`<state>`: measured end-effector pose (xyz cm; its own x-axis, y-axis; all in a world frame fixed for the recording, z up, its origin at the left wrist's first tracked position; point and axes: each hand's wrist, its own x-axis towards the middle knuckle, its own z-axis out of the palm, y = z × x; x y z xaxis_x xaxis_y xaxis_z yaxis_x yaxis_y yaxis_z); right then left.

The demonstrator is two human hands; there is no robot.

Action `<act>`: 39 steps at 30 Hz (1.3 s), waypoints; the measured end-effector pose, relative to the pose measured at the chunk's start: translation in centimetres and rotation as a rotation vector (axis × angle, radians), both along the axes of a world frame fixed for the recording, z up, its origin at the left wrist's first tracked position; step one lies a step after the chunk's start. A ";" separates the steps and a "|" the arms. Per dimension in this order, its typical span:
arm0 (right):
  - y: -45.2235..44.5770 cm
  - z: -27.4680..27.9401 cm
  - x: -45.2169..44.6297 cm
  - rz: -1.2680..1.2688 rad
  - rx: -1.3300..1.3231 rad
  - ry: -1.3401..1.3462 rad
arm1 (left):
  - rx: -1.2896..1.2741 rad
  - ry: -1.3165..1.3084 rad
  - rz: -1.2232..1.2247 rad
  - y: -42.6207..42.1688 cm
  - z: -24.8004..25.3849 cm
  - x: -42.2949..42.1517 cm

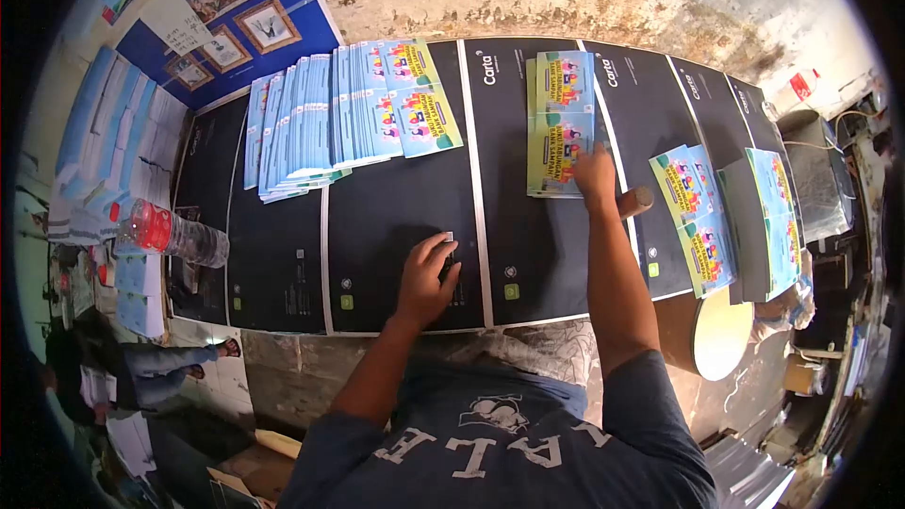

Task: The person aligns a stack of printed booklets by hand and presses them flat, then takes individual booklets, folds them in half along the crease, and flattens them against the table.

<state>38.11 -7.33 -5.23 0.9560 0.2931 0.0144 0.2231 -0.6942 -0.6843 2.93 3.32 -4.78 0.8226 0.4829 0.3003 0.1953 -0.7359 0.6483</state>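
My right hand (594, 175) is closed at the right edge of a small pile of printed booklets (562, 123) with yellow and blue covers. What its fingers hold, if anything, is hidden. A round wooden piece (635, 202) shows beside that wrist, partly covered by the arm. My left hand (430, 278) rests on the black table covering (396, 217), fingers loosely bent and thumb apart, with nothing visible in it. Beyond it, a long fanned row of the same booklets (353, 113) lies overlapped. To the right are a thin booklet stack (696, 217) and a thicker one (773, 221).
A plastic bottle with a red label (174, 233) lies at the table's left end. Tall paper stacks (104, 141) stand behind it. A blue board with pictures (245, 19) leans at the back left. Another person's legs (179, 363) show at lower left. A round stool-like top (724, 335) is at right.
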 end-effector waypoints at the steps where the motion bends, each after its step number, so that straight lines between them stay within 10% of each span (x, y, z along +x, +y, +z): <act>1: -0.1 -1.9 1.2 0.065 -0.091 -0.132 | 0.015 -0.016 0.015 -0.2 -0.4 0.0; 12: -0.5 1.9 -2.2 0.076 -0.083 -0.566 | 0.023 -0.028 0.022 -0.2 0.6 0.1; 15: -0.6 6.5 -4.2 0.095 0.055 -0.214 | -0.121 -0.053 -0.004 0.8 -0.4 0.0; 17: -1.7 10.1 -7.0 0.286 0.676 0.527 | -0.229 -0.107 -0.017 1.6 0.8 0.5; 22: -4.5 15.3 -13.8 0.561 0.534 0.940 | 0.251 -0.346 -0.012 2.3 10.8 2.4; 25: -6.4 16.2 -15.6 0.769 1.109 1.286 | 0.109 -0.317 -0.168 2.2 14.8 1.7; 29: -7.7 13.9 -15.0 0.837 0.869 0.562 | -0.540 -0.339 -0.112 -1.0 16.3 1.2; 39: -6.6 14.4 -18.8 0.520 0.951 0.552 | -0.619 -0.419 0.038 -3.7 14.0 1.9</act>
